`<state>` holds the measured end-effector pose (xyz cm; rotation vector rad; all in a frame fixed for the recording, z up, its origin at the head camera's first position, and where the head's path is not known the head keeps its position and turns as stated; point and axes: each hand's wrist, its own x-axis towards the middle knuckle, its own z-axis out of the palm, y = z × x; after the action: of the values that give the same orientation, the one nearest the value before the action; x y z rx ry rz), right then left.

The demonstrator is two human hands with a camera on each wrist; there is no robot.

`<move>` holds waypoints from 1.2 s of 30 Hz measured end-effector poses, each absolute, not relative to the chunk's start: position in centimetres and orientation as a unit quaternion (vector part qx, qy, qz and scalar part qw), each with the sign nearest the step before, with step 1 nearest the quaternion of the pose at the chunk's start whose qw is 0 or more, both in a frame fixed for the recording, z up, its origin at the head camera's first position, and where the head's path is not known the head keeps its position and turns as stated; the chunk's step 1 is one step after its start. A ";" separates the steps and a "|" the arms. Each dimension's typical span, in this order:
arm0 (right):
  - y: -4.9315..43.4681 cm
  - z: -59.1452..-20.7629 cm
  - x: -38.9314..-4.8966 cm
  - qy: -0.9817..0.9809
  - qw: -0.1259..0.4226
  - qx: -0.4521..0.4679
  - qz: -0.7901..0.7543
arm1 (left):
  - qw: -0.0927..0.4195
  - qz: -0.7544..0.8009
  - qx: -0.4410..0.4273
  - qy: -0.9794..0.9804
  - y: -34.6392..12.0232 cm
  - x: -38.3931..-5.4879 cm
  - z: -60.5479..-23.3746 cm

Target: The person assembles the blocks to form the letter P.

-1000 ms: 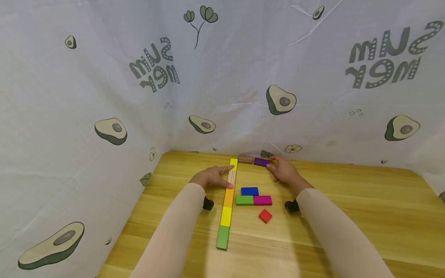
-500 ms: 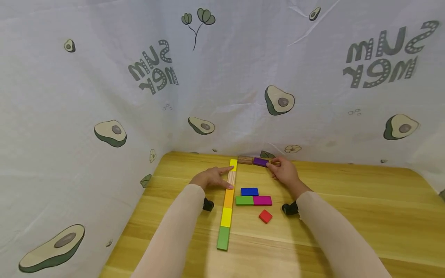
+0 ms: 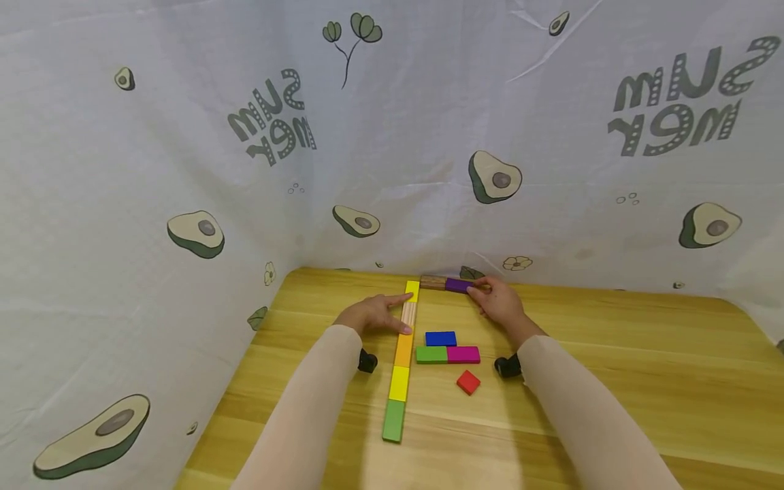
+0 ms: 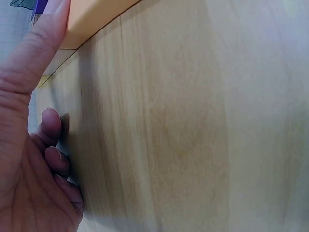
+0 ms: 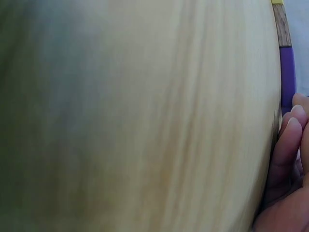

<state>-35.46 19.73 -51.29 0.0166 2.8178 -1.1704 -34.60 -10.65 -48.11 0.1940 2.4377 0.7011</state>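
Observation:
A purple block (image 3: pixel 458 286) lies at the back of the table, its left end against a dark brown wood-grain block (image 3: pixel 433 282). My right hand (image 3: pixel 499 303) pinches the purple block at its right end; the right wrist view shows the fingertips (image 5: pixel 297 113) there. A column of blocks runs toward me: a yellow block (image 3: pixel 413 288), a light wood-grain block (image 3: pixel 408 314), an orange block (image 3: pixel 403 349), another yellow block (image 3: pixel 399 383) and a green block (image 3: pixel 394 420). My left hand (image 3: pixel 373 313) rests its extended index finger on the far yellow block and its thumb (image 4: pixel 36 53) by the orange block.
Right of the column lie a blue block (image 3: pixel 440 339), a bright green block (image 3: pixel 431 355) touching a magenta block (image 3: pixel 463 354), and a red block (image 3: pixel 468 382) turned askew. A white patterned cloth (image 3: pixel 416 224) hangs along the wooden table's (image 3: pixel 612 381) back and left edges.
My right hand has slid the purple block left, closing the small gap to the dark brown block. My left hand has stayed in place.

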 end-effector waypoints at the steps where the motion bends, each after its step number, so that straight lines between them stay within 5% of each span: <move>1: 19.7 -51.2 -35.5 0.924 0.046 0.004 -0.380 | 0.294 0.263 0.071 0.916 -10.6 -34.6 -48.1; 36: 19.9 -50.7 -35.3 0.926 0.059 -0.001 -0.372 | 0.295 0.262 0.048 0.918 -10.4 -34.6 -47.9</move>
<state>-35.33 19.89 -50.68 -0.0042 2.8063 -1.1269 -34.62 -10.41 -47.95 0.1269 2.4429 0.6967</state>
